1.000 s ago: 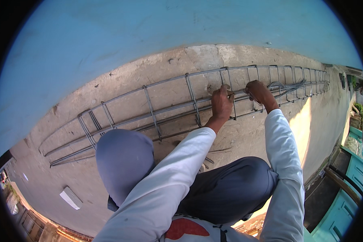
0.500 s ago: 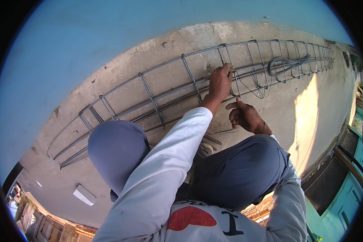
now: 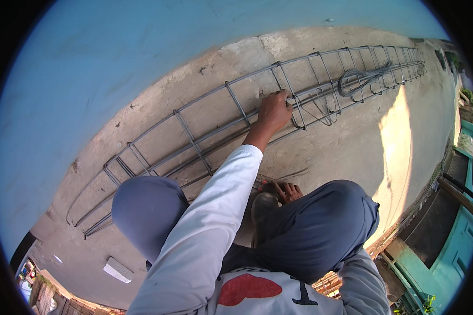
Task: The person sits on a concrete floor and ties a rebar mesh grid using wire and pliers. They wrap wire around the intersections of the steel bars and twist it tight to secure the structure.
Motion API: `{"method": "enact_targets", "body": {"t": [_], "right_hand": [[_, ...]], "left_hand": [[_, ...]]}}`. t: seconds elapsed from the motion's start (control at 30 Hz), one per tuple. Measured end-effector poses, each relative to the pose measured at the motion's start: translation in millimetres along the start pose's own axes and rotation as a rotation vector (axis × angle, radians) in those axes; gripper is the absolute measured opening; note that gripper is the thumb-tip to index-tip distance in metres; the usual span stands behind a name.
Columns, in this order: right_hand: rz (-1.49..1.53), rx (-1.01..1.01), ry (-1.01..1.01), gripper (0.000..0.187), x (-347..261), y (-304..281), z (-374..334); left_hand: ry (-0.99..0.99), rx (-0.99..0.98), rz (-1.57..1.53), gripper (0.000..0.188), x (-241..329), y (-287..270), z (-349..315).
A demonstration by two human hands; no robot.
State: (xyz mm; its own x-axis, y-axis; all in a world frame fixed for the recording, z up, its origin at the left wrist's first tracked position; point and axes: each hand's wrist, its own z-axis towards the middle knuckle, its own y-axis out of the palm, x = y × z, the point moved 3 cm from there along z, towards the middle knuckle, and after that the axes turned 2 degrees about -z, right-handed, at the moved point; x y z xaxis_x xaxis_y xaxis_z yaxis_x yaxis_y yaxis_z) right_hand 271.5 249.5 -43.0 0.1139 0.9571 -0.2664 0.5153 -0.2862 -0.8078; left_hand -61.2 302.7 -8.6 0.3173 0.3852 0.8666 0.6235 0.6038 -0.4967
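A long cage of steel reinforcing bars [image 3: 193, 142], with square stirrups along it, lies on the ground in front of me. My left hand [image 3: 275, 112] is closed around the cage's bars beside a stirrup. Low between my legs, my right hand [image 3: 287, 192] reaches down to the ground next to my shoe [image 3: 264, 206], its fingers apart. Small reddish tips show by its fingers, but what they belong to is unclear. My right knee hides part of that arm. A coil of thin tie wire [image 3: 355, 82] rests on the cage farther right.
A blue wall [image 3: 115, 52] rises behind the cage. A pale block [image 3: 118, 270] lies at the lower left. Sunlight falls on the concrete floor [image 3: 397, 152] at the right, and turquoise woodwork [image 3: 454, 252] stands beyond the floor's edge.
My right hand has dropped from beside the cage to the ground by my shoe. My left hand has stayed on the bars, while the view has shifted slightly.
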Motion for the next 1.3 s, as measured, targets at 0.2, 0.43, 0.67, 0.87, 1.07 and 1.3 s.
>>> {"method": "enact_targets", "body": {"t": [0.2, 0.43, 0.67, 0.87, 1.07, 1.3], "right_hand": [[-0.029, -0.029, 0.020, 0.028, -9, 0, 1], [-0.048, -0.034, 0.043, 0.028, -11, -3, 4], [-0.071, -0.038, 0.121, 0.028, -4, -16, 9], [-0.192, 0.009, 0.017, 0.024, 8, -68, 31], [-0.120, -0.087, 0.110, 0.023, 17, -32, 30], [0.092, -0.103, 0.165, 0.032, 16, -34, 8]], "left_hand": [[0.007, -0.173, 0.180, 0.083, 16, 3, -12], [0.062, -0.126, 0.623, 0.111, 20, 23, -48], [0.047, -0.161, 0.711, 0.112, 18, 32, -43], [0.015, -0.213, 0.715, 0.111, 16, 23, -45], [-0.024, -0.329, 0.661, 0.121, 32, 27, -35], [-0.019, -0.333, 0.639, 0.126, 28, 19, -37]]}}
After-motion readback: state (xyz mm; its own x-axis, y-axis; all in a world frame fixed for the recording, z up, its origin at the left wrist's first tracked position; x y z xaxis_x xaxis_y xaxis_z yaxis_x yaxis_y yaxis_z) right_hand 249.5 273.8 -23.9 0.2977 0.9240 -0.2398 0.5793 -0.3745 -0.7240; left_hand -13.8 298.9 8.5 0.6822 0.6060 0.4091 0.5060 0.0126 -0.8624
